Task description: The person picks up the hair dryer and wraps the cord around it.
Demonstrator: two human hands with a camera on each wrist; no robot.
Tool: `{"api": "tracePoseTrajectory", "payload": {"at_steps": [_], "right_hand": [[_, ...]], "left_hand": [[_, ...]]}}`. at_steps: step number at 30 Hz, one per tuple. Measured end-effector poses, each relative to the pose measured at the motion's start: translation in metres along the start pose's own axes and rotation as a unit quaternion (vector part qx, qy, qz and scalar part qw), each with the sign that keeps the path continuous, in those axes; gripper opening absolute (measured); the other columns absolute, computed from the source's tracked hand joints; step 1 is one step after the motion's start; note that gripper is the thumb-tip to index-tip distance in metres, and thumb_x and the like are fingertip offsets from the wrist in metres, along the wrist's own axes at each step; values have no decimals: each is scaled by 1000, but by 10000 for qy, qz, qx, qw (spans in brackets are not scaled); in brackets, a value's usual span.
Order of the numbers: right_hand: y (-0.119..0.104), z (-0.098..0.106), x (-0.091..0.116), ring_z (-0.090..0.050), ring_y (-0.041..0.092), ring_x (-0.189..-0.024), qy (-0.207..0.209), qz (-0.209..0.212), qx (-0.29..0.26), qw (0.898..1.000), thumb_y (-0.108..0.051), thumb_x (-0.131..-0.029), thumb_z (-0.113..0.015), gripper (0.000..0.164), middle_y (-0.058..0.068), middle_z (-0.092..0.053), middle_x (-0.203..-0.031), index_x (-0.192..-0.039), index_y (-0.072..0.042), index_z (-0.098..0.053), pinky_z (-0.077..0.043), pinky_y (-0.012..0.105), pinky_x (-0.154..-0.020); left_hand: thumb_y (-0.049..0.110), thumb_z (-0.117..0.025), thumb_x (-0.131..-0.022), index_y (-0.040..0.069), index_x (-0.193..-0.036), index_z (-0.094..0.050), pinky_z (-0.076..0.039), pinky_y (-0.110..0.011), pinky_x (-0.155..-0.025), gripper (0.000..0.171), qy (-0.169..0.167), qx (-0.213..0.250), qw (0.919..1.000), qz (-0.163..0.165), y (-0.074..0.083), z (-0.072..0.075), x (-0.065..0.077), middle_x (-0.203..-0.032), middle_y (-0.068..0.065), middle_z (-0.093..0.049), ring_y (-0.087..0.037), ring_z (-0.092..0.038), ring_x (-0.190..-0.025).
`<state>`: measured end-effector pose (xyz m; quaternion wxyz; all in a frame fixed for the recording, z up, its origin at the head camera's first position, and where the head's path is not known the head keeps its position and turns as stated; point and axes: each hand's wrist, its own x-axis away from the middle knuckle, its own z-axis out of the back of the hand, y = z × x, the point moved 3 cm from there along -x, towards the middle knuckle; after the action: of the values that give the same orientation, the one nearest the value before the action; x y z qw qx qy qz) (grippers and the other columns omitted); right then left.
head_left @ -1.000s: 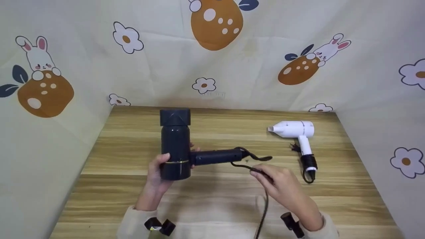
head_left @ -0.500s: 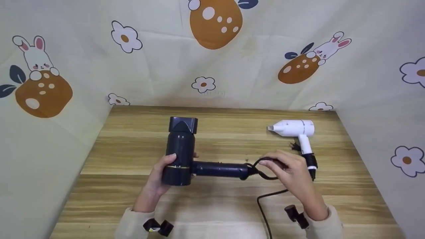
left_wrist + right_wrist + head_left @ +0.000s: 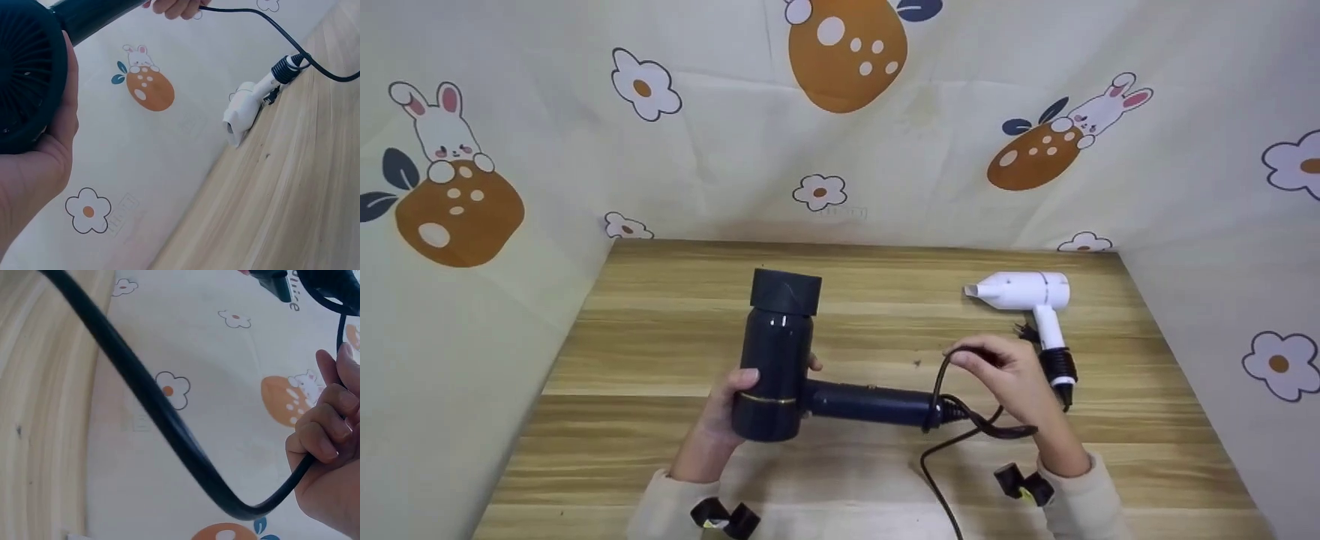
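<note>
A dark navy hair dryer (image 3: pixel 776 349) with a wide nozzle is held up by my left hand (image 3: pixel 720 416), which grips the rear of its barrel, thumb on the near side. Its handle (image 3: pixel 874 403) points right. In the left wrist view, the round slatted rear vent (image 3: pixel 25 79) faces the camera. My right hand (image 3: pixel 1005 375) pinches the black power cord (image 3: pixel 937 484) between thumb and fingers, right of the handle's end. One loop of cord passes around that end. The right wrist view shows the other fingers (image 3: pixel 320 433) curled over the cord.
A white hair dryer (image 3: pixel 1020 291) lies at the back right of the wooden table (image 3: pixel 660 330), its cord (image 3: pixel 1058 365) wound around the handle and its plug (image 3: pixel 1025 332) beside it. Behind the table hangs a printed cloth (image 3: pixel 720 150). The dark cord trails off the near edge.
My right hand has moved up and right, drawing the cord over the handle's end into a loop. My left hand has lowered the dark hair dryer slightly rightward, its handle now tilting down.
</note>
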<state>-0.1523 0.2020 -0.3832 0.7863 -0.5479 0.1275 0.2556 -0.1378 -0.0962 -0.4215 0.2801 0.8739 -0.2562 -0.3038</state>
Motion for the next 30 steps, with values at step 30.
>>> {"api": "tracePoseTrajectory", "payload": {"at_steps": [30], "right_hand": [[-33, -44, 26, -61, 4, -67, -678, 1267, 2168, 9656, 0, -84, -62, 20, -3, -67, -81, -103, -6, -62, -51, 15, -63]], "left_hand": [[26, -44, -90, 16, -129, -41, -53, -34, -73, 41, 2633, -906, 9559, -932, 7, 8, -2, -112, -7, -59, -20, -62, -89]]}}
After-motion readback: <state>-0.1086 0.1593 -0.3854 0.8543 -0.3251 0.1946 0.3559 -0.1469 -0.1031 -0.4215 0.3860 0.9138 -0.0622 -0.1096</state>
